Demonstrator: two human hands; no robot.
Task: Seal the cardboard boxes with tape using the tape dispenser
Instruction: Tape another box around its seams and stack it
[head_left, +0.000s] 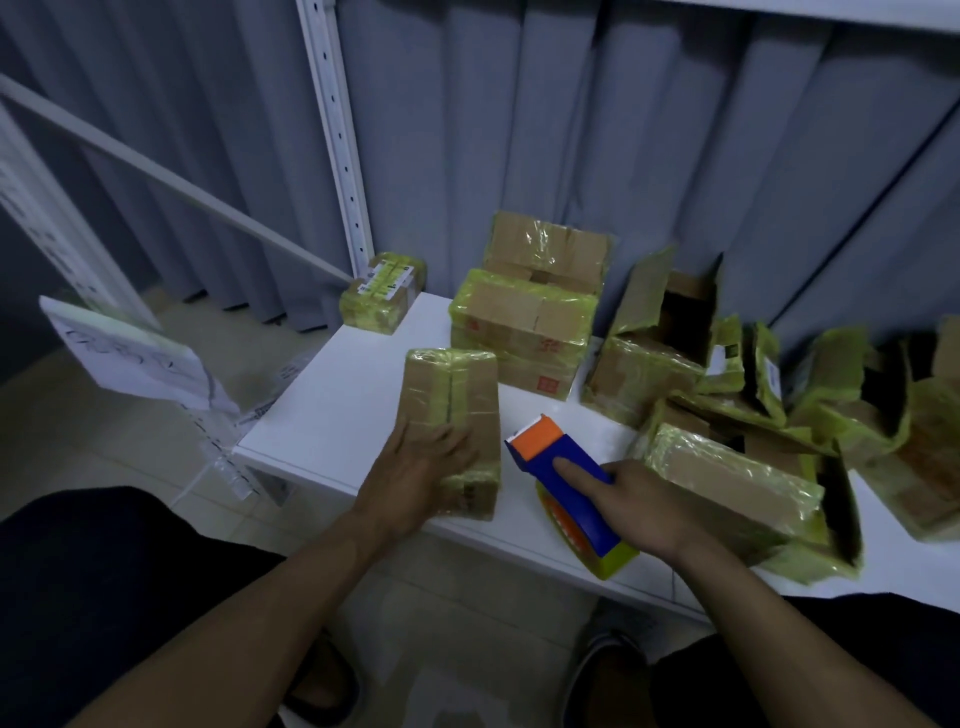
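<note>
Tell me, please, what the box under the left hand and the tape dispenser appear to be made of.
Box: matte brown cardboard, wrapped in glossy yellowish tape that wrinkles and glints. Tape dispenser: probably hard plastic, judging by its smooth blue body and orange front.

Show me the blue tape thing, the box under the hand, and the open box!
tape dispenser (576, 506): head view, on its blue side.
near box (449, 389): head view, on its taped top face.
open box (641, 374): head view, on its front wall.
</note>
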